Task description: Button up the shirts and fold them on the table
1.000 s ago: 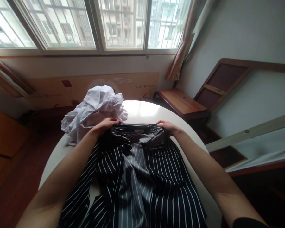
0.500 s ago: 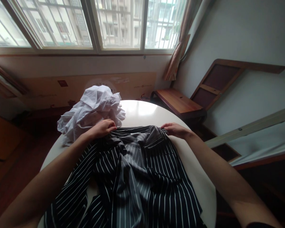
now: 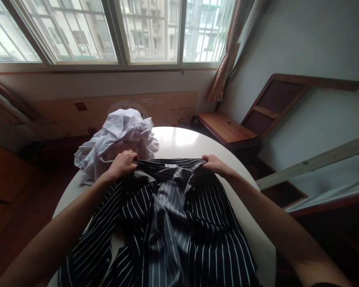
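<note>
A dark striped shirt [image 3: 170, 223] with thin white lines lies spread over the round white table [image 3: 182, 141], its collar end at the far side. My left hand [image 3: 123, 163] is closed on the collar's left corner. My right hand [image 3: 214, 164] is closed on the collar's right corner. The collar edge, with a small white label in the middle, is stretched flat between the two hands. The shirt's lower part hangs toward me over the near table edge.
A crumpled white garment [image 3: 119, 137] lies on the table just beyond my left hand. A wooden bench [image 3: 227, 129] stands at the right behind the table. Wide windows [image 3: 116, 32] and a curtain [image 3: 224, 59] fill the far wall.
Both hands have gripped the collar corners and pulled them apart, so the bunched collar edge is now stretched straight. My left hand has gone from lying flat to a closed grip.
</note>
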`<move>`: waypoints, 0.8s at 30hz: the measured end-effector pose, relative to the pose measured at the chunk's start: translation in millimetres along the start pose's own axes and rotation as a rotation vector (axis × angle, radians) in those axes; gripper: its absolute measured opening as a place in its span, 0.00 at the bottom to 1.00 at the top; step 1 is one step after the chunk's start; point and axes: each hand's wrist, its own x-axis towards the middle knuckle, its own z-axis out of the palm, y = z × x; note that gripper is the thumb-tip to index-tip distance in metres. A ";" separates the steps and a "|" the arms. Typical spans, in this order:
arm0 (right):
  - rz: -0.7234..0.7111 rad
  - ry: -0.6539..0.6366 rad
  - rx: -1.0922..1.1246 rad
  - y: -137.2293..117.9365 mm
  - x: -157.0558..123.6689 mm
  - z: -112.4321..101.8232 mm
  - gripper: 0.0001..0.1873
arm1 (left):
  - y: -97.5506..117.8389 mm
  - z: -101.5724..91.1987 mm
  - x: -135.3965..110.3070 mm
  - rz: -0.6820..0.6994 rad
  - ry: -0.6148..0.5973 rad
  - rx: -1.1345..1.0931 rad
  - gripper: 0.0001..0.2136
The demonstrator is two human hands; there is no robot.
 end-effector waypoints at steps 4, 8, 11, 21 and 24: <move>0.000 -0.053 0.368 9.2 -2.1 -17.2 0.10 | -20.3 -11.0 6.1 0.000 0.078 -0.406 0.10; -0.062 0.095 0.139 13.1 4.6 -29.1 0.11 | -22.6 -13.5 9.5 -0.096 0.226 -0.371 0.12; -0.068 0.234 -0.236 10.8 11.2 -33.4 0.10 | -11.0 -13.7 7.4 -0.189 0.273 -0.098 0.14; 0.121 -0.195 0.306 18.9 4.7 -55.7 0.18 | -0.7 -23.7 6.8 -0.145 0.189 0.205 0.09; 0.173 -0.196 0.606 25.3 1.0 -56.0 0.22 | -8.6 -22.5 15.1 -0.130 0.084 0.070 0.11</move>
